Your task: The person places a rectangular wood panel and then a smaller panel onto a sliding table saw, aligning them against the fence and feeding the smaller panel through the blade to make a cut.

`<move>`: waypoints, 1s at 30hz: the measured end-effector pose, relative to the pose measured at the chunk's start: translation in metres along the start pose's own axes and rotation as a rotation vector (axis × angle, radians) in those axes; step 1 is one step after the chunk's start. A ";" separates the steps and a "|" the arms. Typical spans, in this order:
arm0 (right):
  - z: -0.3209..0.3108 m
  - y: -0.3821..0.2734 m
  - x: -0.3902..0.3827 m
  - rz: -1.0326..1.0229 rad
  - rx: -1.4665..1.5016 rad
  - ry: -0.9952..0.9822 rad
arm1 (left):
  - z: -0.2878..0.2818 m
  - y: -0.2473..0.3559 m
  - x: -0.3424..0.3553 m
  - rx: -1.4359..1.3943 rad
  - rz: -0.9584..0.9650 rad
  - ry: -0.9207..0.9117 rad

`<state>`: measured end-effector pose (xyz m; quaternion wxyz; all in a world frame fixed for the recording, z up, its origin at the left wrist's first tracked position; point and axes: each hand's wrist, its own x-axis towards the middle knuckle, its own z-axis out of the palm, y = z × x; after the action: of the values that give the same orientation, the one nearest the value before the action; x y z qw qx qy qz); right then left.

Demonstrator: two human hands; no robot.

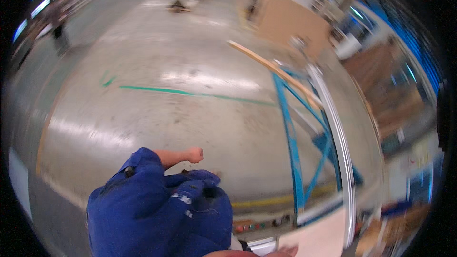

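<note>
Board, pale and flat, lies at the near right in the head view, at the near end of a blue metal frame. The board (320, 234) runs out of sight at the near edge. The right hand (288, 250) is at its left side, cut off and blurred; I cannot tell how far open it is, whether it touches the board or whether it has hold of anything. The left hand (194, 154) is well apart from the board, out over the floor (190, 119) to the left, its fingers curled into a fist; whether something small is inside cannot be made out. Its bare forearm comes from the sleeve of a dark blue garment (157, 209), which fills the near left.

The blue frame (293, 157), with slanting braces, stretches from the board toward the far side. Along the right of both runs a long silver rail (339, 143). Across the frame's far end lies a wooden plank (266, 66), slanting, its far left end reaching past the frame.

A green line (157, 89) crosses the floor beyond the left hand, and a yellow line (262, 202) lies nearer, left of the frame. Far off stands a large tan panel (293, 21); at the far left is another person (58, 31), blurred.
</note>
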<state>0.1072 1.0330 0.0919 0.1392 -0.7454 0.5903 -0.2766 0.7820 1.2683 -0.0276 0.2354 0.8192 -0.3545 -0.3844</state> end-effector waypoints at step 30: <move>-0.003 0.024 0.001 0.062 -0.303 0.372 | 0.326 0.488 0.166 1.133 1.003 0.009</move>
<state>0.0865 1.0258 0.0813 -0.0770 -0.6757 0.6631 -0.3128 0.4021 0.7933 0.0229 -0.0734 0.5569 -0.8272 0.0130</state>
